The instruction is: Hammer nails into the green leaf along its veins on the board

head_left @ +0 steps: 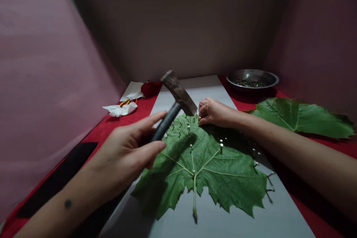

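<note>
My left hand [131, 143] grips the dark handle of a hammer [178, 95], its metal head raised over the far part of a large green leaf [206, 163]. Close to the hammer head, my right hand [210, 112] is closed in a pinch at the leaf's far edge. A nail seems to be between its fingertips, mostly hidden by them. Several nails [190, 147] stand in the leaf along its midrib, veins and edges. Beneath the leaf lies a white board [217, 219]. Shadow and my right forearm cover part of the leaf's right side.
A metal bowl [252, 79] of nails stands at the back right. Another green leaf [301, 119] lies right of my forearm on the red cloth [304, 197]. White crumpled paper [121, 110], a red object [150, 88] and a black strip [58, 178] are on the left.
</note>
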The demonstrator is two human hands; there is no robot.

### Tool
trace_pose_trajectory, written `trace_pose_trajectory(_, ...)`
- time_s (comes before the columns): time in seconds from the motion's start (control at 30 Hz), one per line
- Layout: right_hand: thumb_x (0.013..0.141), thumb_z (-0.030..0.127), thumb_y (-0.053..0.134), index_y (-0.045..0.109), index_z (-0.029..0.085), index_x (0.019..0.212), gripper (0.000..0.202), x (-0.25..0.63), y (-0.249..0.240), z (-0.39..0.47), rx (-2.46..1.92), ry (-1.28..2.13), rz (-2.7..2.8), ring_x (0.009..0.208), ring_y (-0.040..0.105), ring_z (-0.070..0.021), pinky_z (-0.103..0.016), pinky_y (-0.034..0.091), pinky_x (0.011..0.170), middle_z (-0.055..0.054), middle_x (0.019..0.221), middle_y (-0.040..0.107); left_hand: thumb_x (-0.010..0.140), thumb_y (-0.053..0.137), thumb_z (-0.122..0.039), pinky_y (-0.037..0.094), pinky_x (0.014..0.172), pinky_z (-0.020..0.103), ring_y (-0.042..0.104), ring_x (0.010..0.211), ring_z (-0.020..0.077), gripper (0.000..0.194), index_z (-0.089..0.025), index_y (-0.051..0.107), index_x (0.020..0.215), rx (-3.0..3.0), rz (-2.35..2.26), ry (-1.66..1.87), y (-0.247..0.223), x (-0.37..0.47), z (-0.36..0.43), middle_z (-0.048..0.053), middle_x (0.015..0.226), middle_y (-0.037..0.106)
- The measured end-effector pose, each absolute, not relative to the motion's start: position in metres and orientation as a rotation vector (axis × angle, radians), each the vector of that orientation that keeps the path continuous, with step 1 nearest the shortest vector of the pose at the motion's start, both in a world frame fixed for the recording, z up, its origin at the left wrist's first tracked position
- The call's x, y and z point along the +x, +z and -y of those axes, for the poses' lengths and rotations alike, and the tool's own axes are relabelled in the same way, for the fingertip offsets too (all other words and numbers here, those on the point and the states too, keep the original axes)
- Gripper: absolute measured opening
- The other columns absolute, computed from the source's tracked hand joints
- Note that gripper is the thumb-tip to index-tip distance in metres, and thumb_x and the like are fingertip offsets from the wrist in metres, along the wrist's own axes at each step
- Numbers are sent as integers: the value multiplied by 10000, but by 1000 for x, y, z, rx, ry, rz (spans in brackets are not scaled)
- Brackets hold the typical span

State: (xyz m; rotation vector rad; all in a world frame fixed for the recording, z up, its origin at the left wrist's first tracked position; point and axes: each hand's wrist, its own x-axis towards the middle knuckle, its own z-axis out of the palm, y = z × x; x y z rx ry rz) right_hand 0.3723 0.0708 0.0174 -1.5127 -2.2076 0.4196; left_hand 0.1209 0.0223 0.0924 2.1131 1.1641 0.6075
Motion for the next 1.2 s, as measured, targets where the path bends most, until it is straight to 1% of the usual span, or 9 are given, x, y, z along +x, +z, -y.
trace_pose_trajectory(0.13,657,145,696,631,161,565,114,371,19,-70,-1523,498,2166,710,551,-136,-293,419,730,-33,787,636,801,545,-234,331,373,181,391,440,63,556,-270,467,1350,2164,-1025,510,80,136,-23,-4,727,615)
trace_pose_trajectory(0.33,652,155,703,661,145,605,64,370,19,-71,-1552,530,2144,644,537,-129,-268,422,641,-41,702,621,803,522,-253,410,468,230,479,525,106,535,-164,493,1329,2342,-1075,477,79,140,-27,32,767,649)
trace_pose_trajectory(0.43,644,167,709,662,150,603,65,371,18,-72,-1557,493,2151,650,538,-133,-265,418,624,-44,694,622,803,520,-261,459,546,266,536,557,131,517,-175,513,1313,2465,-1058,419,84,137,-27,20,735,664)
trace_pose_trajectory(0.57,640,172,692,652,154,594,63,372,16,-74,-1544,503,2159,599,529,-125,-267,414,599,-27,626,606,810,530,-279,491,809,308,632,916,196,536,-216,482,1340,2563,-1042,602,88,137,-21,61,1103,674)
trace_pose_trajectory(0.63,635,152,676,649,150,626,28,372,15,-74,-1517,544,2146,589,533,-125,-263,410,579,-17,609,602,811,513,-256,484,836,308,620,990,210,552,-196,460,1357,2607,-1036,582,87,141,-18,79,1180,646)
trace_pose_trajectory(0.8,611,128,683,649,145,736,130,372,15,-72,-1486,624,2083,633,556,-136,-258,409,571,-16,689,641,797,478,-198,495,635,268,642,716,170,545,-197,479,1342,2677,-989,398,86,150,-18,43,890,715)
trace_pose_trajectory(0.97,628,141,665,610,157,604,62,373,16,-71,-1534,619,2087,572,523,-126,-251,381,519,-5,560,579,801,502,-250,489,682,280,633,799,185,559,-195,463,1356,2662,-1047,563,92,151,-15,71,1050,686)
trace_pose_trajectory(1.13,596,131,685,636,162,755,169,373,13,-73,-1482,633,2059,636,555,-141,-249,402,548,-12,673,638,783,479,-201,455,600,266,601,636,158,541,-176,505,1322,2654,-1052,342,88,154,-19,35,791,688)
trace_pose_trajectory(1.2,606,127,670,623,158,738,143,372,13,-73,-1510,637,2065,642,561,-141,-249,401,551,-17,684,640,783,488,-223,436,564,267,555,558,144,537,-171,511,1317,2643,-1099,369,91,154,-19,19,705,650)
